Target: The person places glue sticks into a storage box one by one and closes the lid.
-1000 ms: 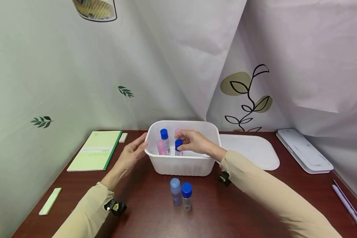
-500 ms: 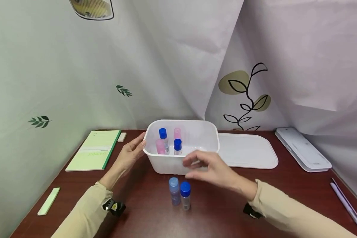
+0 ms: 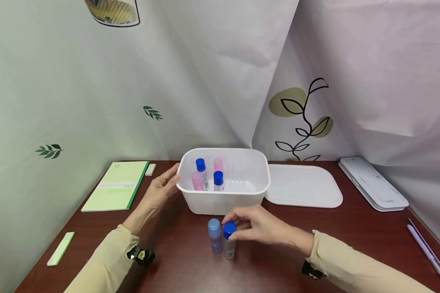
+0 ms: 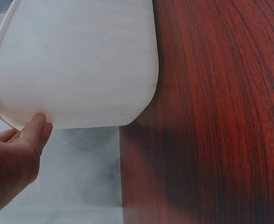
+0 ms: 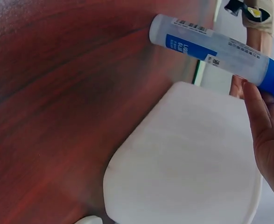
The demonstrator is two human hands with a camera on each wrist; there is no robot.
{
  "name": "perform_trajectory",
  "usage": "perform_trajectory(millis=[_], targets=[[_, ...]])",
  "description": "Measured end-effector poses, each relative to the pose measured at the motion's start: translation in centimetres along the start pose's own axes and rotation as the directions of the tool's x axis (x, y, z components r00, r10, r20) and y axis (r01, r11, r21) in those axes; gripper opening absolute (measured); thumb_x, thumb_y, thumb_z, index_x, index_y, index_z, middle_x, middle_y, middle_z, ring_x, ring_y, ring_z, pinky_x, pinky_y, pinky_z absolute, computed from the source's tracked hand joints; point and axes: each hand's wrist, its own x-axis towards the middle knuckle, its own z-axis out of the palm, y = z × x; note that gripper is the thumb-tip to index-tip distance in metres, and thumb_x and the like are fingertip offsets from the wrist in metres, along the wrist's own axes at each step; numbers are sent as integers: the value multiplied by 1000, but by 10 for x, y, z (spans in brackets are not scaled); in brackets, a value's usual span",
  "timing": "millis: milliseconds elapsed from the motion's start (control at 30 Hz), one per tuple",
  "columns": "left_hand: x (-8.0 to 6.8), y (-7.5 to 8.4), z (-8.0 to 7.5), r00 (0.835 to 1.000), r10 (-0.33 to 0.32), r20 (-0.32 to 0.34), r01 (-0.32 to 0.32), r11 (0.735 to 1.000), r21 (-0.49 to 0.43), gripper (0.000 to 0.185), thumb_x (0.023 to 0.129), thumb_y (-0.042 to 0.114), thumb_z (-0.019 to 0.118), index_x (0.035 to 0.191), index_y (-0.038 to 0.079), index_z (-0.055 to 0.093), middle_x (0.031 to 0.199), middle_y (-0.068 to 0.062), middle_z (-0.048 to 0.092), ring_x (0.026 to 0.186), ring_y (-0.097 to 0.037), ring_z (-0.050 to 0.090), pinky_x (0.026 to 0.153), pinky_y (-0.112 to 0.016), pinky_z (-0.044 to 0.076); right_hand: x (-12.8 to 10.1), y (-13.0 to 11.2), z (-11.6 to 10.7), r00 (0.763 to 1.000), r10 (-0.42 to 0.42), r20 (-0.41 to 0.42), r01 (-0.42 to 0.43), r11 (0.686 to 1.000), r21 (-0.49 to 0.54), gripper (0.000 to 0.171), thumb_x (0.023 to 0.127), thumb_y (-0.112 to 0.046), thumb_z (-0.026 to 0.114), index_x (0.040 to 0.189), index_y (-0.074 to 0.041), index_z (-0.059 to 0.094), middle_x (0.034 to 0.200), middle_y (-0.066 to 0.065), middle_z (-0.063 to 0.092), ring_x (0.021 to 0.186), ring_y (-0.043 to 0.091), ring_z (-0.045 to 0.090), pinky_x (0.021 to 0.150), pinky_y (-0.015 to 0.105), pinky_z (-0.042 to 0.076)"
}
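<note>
Dark red wooden desk (image 3: 315, 240) under papered walls; right hand (image 3: 258, 225) pinching blue cap of clear glue-stick tube (image 3: 229, 241), 6 o'clock of white plastic tub (image 3: 225, 199); left hand (image 3: 160, 190) flat, fingers straight against tub's 9 o'clock wall.

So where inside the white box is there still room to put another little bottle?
The right half of the white plastic tub is bare, between the dark-blue-capped bottle and the tub's right wall. The left half is crowded with four bottles standing close together. On the table, the right hand pinches a blue-capped clear bottle; the left hand touches the tub's left side.
</note>
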Motion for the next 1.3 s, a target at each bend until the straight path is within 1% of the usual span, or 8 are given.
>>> perform_trajectory(millis=[167,300,467,600,733,900,1067,1300], targets=[[1,0,-1,1000,2,-3,-2,1000,3,58,100,22,47,148,2,23,153,-15,26,134,-31,34,98,-28,43,1,-11,-23,1000,1,-22,-1,1000,-1,26,85,-9,68,107,4,63,94,13,69,85,6,64,75,25,58],[2,2,-3,1000,12,-7,-12,1000,6,59,99,24,48,148,2,23,153,-15,27,134,-31,35,96,-25,44,7,-35,-58,987,-64,-150,55,997,-61,26,84,-4,68,108,4,63,89,8,69,78,7,63,67,26,58],[5,4,-3,1000,16,-11,-16,1000,13,60,99,25,49,148,3,24,152,-16,27,134,-32,35,97,-26,44,18,-59,-102,919,-84,-386,56,995,-83,28,86,-2,66,112,5,62,95,0,69,77,11,65,68,25,58],[4,5,-3,1000,10,-17,-10,1000,12,59,99,23,49,148,2,24,152,-16,27,134,-32,35,97,-27,44,35,-47,-115,881,-18,-474,-7,999,-52,29,87,-3,65,114,5,60,96,4,68,80,10,66,70,22,57],[2,2,-2,1000,4,-14,-4,1000,2,57,100,21,47,148,2,24,153,-15,27,133,-31,35,98,-28,43,56,-13,-112,893,38,-448,-97,989,-111,29,86,-4,67,113,5,62,96,15,68,83,15,67,77,25,57],[0,-1,-1,1000,-12,-16,12,1000,8,57,99,21,48,148,2,25,153,-14,27,132,-31,37,98,-30,42,71,19,-104,920,144,-364,-244,938,-245,27,85,-7,68,111,1,64,106,16,67,97,27,66,87,37,55],[0,-2,1,1000,-7,-19,7,1000,-1,57,99,21,48,148,2,25,152,-15,28,132,-31,37,99,-32,42,80,30,-103,935,209,-286,-299,900,-319,26,86,-5,67,111,1,64,107,17,67,101,29,64,89,41,54],[0,-1,1,1000,-10,-18,10,1000,4,57,99,21,48,148,1,25,152,-16,27,133,-30,36,100,-33,41,87,34,-104,943,260,-208,-319,883,-344,27,85,-2,65,111,5,62,106,19,67,101,30,64,89,36,54]])
